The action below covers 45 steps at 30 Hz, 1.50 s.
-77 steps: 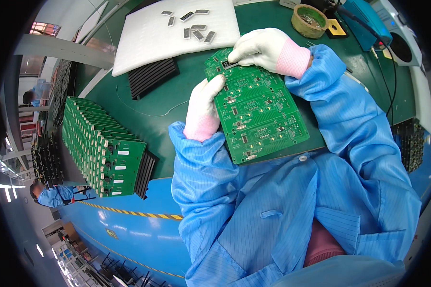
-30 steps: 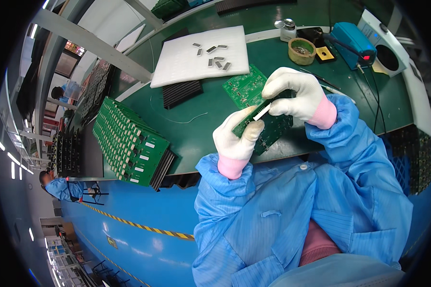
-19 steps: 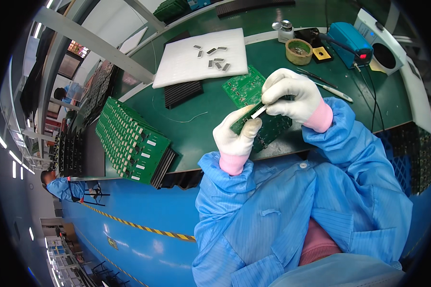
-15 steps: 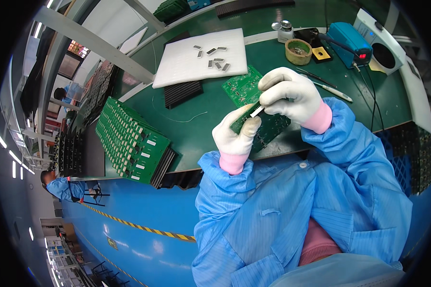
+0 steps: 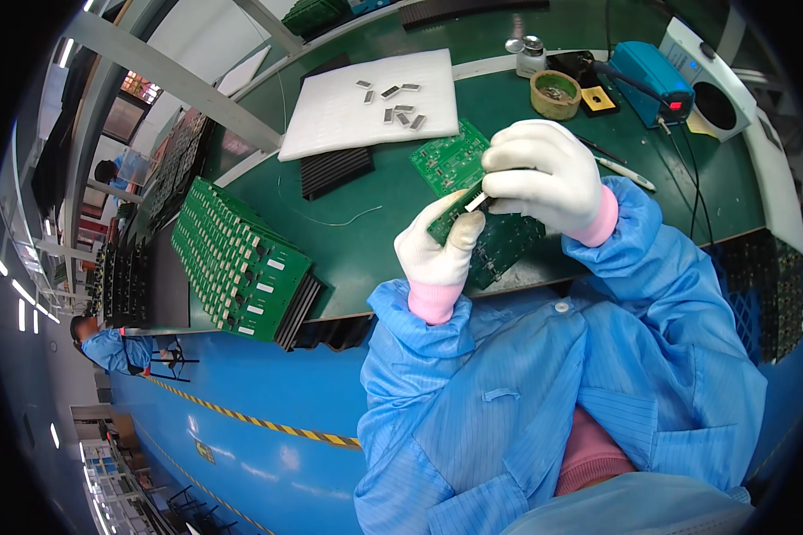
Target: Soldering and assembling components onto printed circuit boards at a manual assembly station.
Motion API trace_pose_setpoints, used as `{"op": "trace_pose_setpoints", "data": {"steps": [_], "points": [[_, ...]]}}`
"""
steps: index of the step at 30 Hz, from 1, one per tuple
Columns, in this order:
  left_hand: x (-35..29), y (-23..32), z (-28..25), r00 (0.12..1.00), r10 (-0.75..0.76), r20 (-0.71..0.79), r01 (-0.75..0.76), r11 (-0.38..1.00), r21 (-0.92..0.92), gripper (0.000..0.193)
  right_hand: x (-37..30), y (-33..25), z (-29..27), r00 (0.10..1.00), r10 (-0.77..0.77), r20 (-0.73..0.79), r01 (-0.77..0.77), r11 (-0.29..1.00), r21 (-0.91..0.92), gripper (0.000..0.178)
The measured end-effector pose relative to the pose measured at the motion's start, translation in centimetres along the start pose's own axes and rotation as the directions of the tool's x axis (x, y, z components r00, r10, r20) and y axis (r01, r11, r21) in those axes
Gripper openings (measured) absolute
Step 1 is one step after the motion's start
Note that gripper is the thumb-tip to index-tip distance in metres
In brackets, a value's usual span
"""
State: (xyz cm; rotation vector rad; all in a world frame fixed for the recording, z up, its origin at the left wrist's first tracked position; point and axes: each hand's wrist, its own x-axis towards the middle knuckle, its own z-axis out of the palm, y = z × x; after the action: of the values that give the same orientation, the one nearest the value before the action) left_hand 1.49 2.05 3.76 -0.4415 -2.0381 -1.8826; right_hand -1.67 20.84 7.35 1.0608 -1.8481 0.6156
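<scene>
Board (image 5: pixel 512 246): where is it vs the grip?

Left end pinched in the left grip (image 5: pixel 434 253), thumb against fingers. The rest slants off to the right, under the right grip (image 5: pixel 544 175), above the near edge of the bench (image 5: pixel 355 257).

And the right grip?

Fingers curled, tips at the board's upper edge, right by a small white part (image 5: pixel 476 201). Can't tell if they're pinching it or just touching.

How does the board look?

Dark green, tilted, small parts across the face we see. White part is a short bright strip against its upper left edge. Much darker than the flat board (image 5: pixel 444 162) lying behind it on the bench, between the hands and the foam (image 5: pixel 335 129).

What can't you make out?

Upper middle of the board is behind the right glove, left end partly behind the left thumb. Far face is out of sight. Right thumb mostly covered too. Detail on the dark face is too small to read. Can't say whether the lower corner touches the bench. Flat board is partly covered by the right grip.
</scene>
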Motion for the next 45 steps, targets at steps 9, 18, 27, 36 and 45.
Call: {"op": "trace_pose_setpoints", "data": {"steps": [9,18,27,36,45], "points": [[-0.2,0.4,0.3,0.998,-0.059,0.009,0.059,0.998,-0.015,0.037,-0.7,-0.1,0.2,0.996,-0.085,0.036,0.09,0.98,-0.176,0.026],[-0.6,0.0,0.7,0.999,-0.05,-0.002,0.05,0.999,0.021,0.04,-1.2,0.0,0.1,0.997,-0.063,0.033,0.067,0.99,-0.122,0.026],[-0.6,0.0,0.9,1.0,0.012,-0.013,-0.011,0.997,0.078,0.039,-1.2,-0.1,-0.1,0.998,-0.053,0.021,0.055,0.993,-0.108,0.026],[2.6,0.0,-0.1,0.789,-0.522,0.324,0.612,0.72,-0.329,0.039,0.0,2.7,-0.1,0.882,0.222,0.415,-0.357,0.89,0.284,0.02],[1.3,-1.4,-1.2,0.571,-0.637,0.518,0.819,0.396,-0.416,0.037,-0.7,3.7,1.0,0.663,0.225,0.714,-0.616,0.706,0.349,0.019]]}}
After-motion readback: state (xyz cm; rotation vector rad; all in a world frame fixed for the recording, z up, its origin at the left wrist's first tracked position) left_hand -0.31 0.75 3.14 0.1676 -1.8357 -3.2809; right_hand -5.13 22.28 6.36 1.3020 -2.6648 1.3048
